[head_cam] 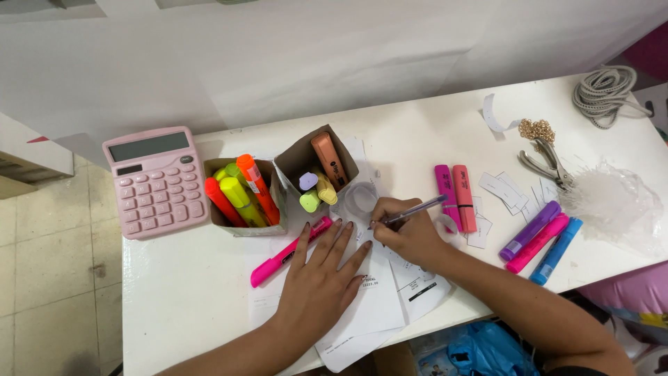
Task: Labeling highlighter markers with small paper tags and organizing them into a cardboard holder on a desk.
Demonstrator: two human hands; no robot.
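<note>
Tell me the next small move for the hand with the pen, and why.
Probably keep the left hand pressed flat on the white paper and draw the pen on along the line being written. The right hand grips the pen with its tip down on the sheet, and the loose sheets overhang the table edge, so they could slip.

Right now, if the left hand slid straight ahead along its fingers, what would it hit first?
Probably the pink highlighter lying on the papers: the left hand points up toward it, index finger almost touching. Beyond sits the tilted cardboard box of pastel highlighters.
</note>
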